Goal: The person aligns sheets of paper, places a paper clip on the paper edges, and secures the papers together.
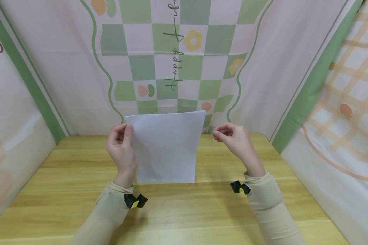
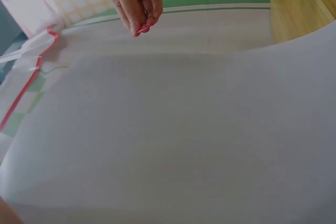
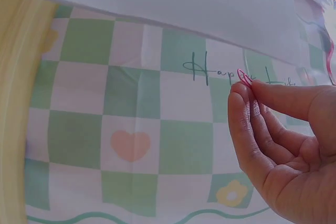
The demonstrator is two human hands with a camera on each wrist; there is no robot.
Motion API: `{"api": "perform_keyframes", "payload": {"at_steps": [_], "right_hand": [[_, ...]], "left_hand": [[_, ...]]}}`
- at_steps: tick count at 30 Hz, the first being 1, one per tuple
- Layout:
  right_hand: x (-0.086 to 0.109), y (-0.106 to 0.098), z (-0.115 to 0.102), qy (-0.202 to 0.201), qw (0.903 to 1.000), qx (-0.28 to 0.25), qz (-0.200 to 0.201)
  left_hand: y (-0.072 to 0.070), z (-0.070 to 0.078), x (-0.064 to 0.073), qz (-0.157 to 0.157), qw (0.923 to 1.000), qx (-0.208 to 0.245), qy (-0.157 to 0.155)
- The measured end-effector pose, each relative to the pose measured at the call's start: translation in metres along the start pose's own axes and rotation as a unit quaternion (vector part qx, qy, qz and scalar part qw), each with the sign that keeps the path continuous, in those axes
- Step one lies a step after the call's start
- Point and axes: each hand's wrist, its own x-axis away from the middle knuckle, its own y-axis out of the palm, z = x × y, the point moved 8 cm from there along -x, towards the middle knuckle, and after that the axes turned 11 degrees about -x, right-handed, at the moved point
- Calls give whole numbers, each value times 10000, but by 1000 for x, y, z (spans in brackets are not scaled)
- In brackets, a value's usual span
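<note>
1. Paper (image 1: 167, 148) is upright above the table (image 1: 178, 214); whether its lower edge touches, I cannot tell.
2. Left hand (image 1: 122, 148) pinches it at the upper left edge, thumb in front.
3. Right hand (image 1: 237, 141), apart from it, clamps a small pink clip (image 3: 244, 76) between fingertips.
4. I judge the sheet light, easily creased: better held flatly by edges; the clip, perhaps slippery, by one end.

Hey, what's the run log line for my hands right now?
left hand: holds white paper by one edge | right hand: pinches small pink loop, maybe a paper clip | contact: loop and paper apart
</note>
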Motion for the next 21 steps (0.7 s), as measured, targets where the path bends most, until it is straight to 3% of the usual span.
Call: {"api": "perform_keyframes", "payload": {"at_steps": [6,21], "right_hand": [[3,2,-14,-216,9997,-80,95],[1,9,-45,-903,9940,-288,546]], "left_hand": [[1,0,1,-30,9998,-217,20],[1,-3,0,-27,9999,-135,53]]}}
